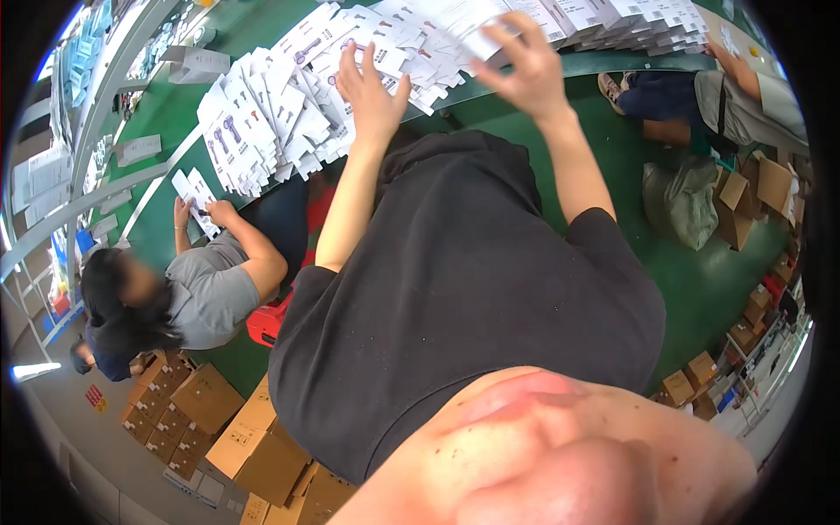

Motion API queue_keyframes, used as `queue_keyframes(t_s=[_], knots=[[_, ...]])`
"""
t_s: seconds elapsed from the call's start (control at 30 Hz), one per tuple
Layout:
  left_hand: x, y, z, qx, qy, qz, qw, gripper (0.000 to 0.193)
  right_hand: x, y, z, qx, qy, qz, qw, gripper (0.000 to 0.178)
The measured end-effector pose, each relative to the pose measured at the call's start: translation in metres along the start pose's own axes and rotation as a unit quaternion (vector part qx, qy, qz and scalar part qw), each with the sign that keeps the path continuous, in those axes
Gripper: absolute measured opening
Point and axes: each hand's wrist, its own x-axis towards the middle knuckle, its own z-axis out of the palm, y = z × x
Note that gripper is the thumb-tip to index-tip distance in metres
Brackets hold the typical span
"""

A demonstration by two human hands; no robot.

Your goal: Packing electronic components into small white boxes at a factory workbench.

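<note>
My left hand (372, 98) is open, fingers spread, over a long heap of flat white printed cartons (306, 105) on the green-topped table. Beneath its fingertips lie overlapping cartons; whether they touch is hard to tell. My right hand (532, 74) is raised at the table's near edge, thumb and fingers apart. Next to its thumb and fingers is a white carton (468, 26), smeared by motion. The picture does not settle whether the fingertips touch that carton. Pictures of purple and red handheld devices show on the cartons.
More white cartons (630, 22) are stacked along the far right. At left, a person in grey (214, 280) handles white cartons. Another person (744, 101) stands at the right, near a grey-green sack (682, 201). Brown boxes (254, 442) and a red crate (267, 322) stand low at left.
</note>
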Motion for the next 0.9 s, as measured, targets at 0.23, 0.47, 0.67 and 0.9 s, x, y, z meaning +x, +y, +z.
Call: queue_keyframes(t_s=[0.23, 0.47, 0.67, 0.9], knots=[[-0.017, -0.055, 0.076, 0.029, -0.185, -0.128, 0.974, 0.066, -0.028, 0.093, -0.001, -0.281, 0.071, 0.052, 0.956, 0.032], [0.04, -0.105, 0.109, 0.046, -0.194, -0.149, 0.969, 0.067, -0.08, -0.014, 0.044, 0.029, 0.015, 0.162, 0.986, 0.009], [0.12, -0.178, 0.104, 0.069, -0.214, -0.29, 0.93, 0.067, -0.092, -0.033, 0.052, 0.14, -0.205, 0.132, 0.96, 0.014], [0.12, -0.202, 0.115, 0.059, -0.147, -0.376, 0.913, 0.098, -0.079, -0.027, 0.074, 0.123, -0.271, 0.152, 0.942, 0.018]])
